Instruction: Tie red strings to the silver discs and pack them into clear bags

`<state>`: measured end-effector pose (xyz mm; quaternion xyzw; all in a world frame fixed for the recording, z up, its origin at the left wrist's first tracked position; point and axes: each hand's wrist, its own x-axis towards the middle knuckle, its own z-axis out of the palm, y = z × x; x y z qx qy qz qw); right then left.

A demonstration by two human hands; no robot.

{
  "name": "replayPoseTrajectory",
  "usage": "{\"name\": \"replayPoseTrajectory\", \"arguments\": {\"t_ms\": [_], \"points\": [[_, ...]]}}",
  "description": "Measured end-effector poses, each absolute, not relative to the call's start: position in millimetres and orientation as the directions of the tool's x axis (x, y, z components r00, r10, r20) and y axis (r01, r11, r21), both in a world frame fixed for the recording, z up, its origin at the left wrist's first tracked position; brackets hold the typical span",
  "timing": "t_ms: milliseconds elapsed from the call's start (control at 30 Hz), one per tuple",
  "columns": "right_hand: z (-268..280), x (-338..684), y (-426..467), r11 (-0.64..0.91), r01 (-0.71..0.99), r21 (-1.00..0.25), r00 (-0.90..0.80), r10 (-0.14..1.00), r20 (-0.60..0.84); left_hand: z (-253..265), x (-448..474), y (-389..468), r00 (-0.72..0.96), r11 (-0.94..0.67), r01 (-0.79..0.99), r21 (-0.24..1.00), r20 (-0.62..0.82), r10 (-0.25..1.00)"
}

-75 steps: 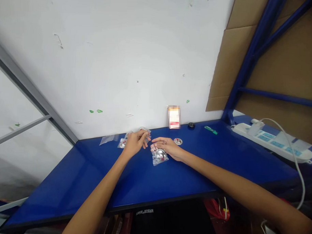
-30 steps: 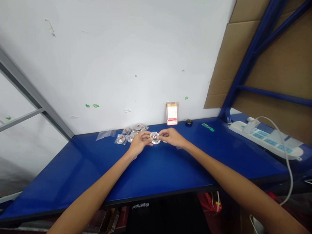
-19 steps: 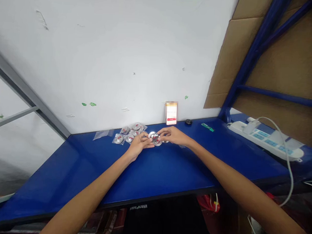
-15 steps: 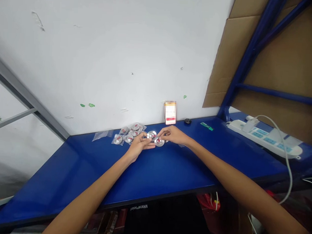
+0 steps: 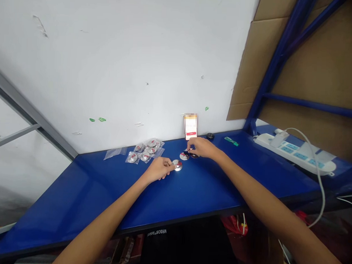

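Note:
My left hand [image 5: 160,168] pinches the edge of a shiny round metal disc with a red mark [image 5: 178,165], low over the blue table. Just beyond it lies a second silver disc with red on it [image 5: 183,156]. Over that one, my right hand [image 5: 202,147] has thumb and fingertips brought together; whatever is between them is small, dark and unclear. A darker round piece [image 5: 194,156] shows partly under the right fingers. To the left of my hands, several similar discs in clear bags [image 5: 145,156] are heaped against the wall.
A flat clear plastic bag [image 5: 115,153] lies left of the heap. A lit phone [image 5: 191,126] leans on the wall. Farther right are a black round object [image 5: 210,136], a green item [image 5: 231,141] and a white power strip [image 5: 293,153] with a cable. The blue table [image 5: 191,202] ends in a dark front edge.
My hands have moved apart. One disc has come down near the table in my left hand, while another now lies beneath my right hand. The view has shifted slightly.

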<state>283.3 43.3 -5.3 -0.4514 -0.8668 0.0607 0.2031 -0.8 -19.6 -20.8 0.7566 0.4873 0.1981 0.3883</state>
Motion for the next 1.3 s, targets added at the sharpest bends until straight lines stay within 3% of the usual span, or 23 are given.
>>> {"name": "replayPoseTrajectory", "arguments": {"t_ms": [133,233,433,600,700,900,1300], "points": [[0,286,43,0.582,0.74,-0.337,-0.517,0.813,0.268,-26,-1,-21,0.382,-0.425,0.768,0.48,0.189,0.905],[2,285,42,0.581,0.732,-0.357,-0.49,0.812,0.316,-26,-3,-23,0.478,-0.557,0.739,0.379,0.289,0.83],[-8,284,45,0.575,0.766,-0.288,-0.487,0.811,0.324,-24,14,-41,0.699,-0.774,0.571,0.273,0.333,0.633],[-13,285,49,0.573,0.767,-0.289,-0.494,0.815,0.303,-24,39,-59,0.698,-0.76,0.633,0.144,0.319,0.642],[-12,285,50,0.569,0.769,-0.291,-0.486,0.816,0.313,-20,41,-61,0.698,-0.758,0.636,0.143,0.313,0.644],[-12,285,50,0.57,0.767,-0.296,-0.477,0.814,0.332,-13,37,-63,0.799,-0.844,0.508,0.174,0.27,0.536],[-19,287,54,0.585,0.753,-0.301,-0.499,0.806,0.317,-21,41,-59,0.792,-0.833,0.529,0.164,0.258,0.553]]}}
